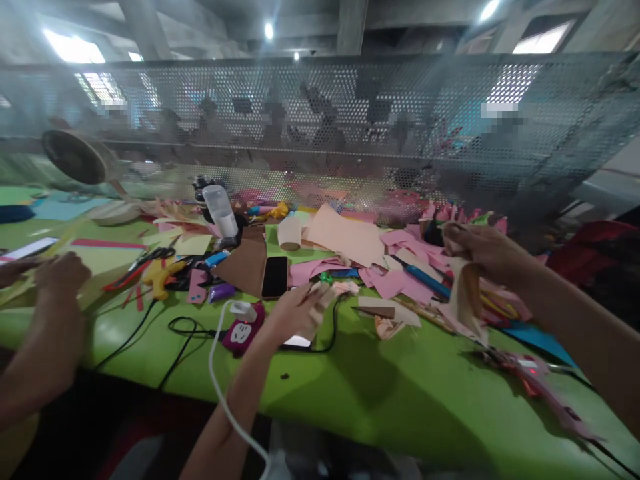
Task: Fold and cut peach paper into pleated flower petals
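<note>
My right hand (pixel 477 247) is raised at the right, its fingers pinched on a cream paper strip (pixel 465 297) that hangs down. Under the strip's lower end is the tip of a pink glue gun (pixel 537 380), lying on the green table with a red light lit. My left hand (pixel 295 313) is closed, low over the table near the centre. Its blurred fingers hide what they hold; a pale crumpled piece (pixel 345 287) shows beside the fingertips. Beneath this hand lies a bright-screened phone (pixel 299 341), partly covered. A folded paper piece (pixel 387 327) rests between my hands.
A black phone (pixel 275 277), a maroon power socket (pixel 243 331) with cables and a blue cutter (pixel 425 277) lie around. Pink and peach paper (pixel 345 233) covers the back. A bottle (pixel 220 210) stands behind. At left are a co-worker's hands (pixel 63 273), a yellow glue gun (pixel 161 277) and a fan (pixel 75 157).
</note>
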`<action>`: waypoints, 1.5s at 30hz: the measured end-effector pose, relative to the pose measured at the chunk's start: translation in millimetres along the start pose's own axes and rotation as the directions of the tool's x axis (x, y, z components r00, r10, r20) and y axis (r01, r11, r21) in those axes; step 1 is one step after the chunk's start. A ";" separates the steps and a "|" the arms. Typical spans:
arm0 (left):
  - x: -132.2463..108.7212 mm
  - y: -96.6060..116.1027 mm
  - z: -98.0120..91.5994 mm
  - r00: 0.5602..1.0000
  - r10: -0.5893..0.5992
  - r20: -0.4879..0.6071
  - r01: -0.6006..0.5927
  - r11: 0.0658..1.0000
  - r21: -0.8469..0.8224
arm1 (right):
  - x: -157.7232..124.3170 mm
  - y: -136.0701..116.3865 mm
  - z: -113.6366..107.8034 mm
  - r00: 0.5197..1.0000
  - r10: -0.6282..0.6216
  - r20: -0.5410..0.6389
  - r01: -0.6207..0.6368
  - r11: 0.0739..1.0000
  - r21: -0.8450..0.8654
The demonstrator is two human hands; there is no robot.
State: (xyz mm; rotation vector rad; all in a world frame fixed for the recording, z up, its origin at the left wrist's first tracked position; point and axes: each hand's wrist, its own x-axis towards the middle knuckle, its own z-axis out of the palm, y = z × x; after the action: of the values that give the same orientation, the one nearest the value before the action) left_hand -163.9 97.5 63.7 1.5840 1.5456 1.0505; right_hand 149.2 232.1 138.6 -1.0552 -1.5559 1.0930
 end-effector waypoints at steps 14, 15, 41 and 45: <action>26.7 56.2 68.8 0.989 -0.056 0.141 0.113 0.888 -0.446 | -30.9 -3.2 73.5 0.985 -0.122 0.122 0.105 0.984 0.142; 27.5 57.5 73.4 0.983 -0.049 0.175 0.124 0.886 -0.448 | -32.3 -2.5 76.2 0.984 -0.116 0.132 0.097 0.985 0.146; 9.1 22.5 133.2 0.943 -0.111 0.314 0.275 0.792 -0.546 | -27.6 27.1 87.3 0.988 0.098 0.117 -0.133 0.930 0.341; -11.0 16.2 122.2 0.916 -0.114 0.384 0.306 0.816 -0.490 | 4.7 23.6 51.9 0.996 -0.032 -0.079 0.048 0.977 0.208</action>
State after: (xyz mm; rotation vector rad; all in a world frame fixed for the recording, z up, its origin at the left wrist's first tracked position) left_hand -47.2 93.7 22.9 1.0901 1.0348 0.9219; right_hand 100.9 233.6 107.9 -0.9074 -1.3639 1.1487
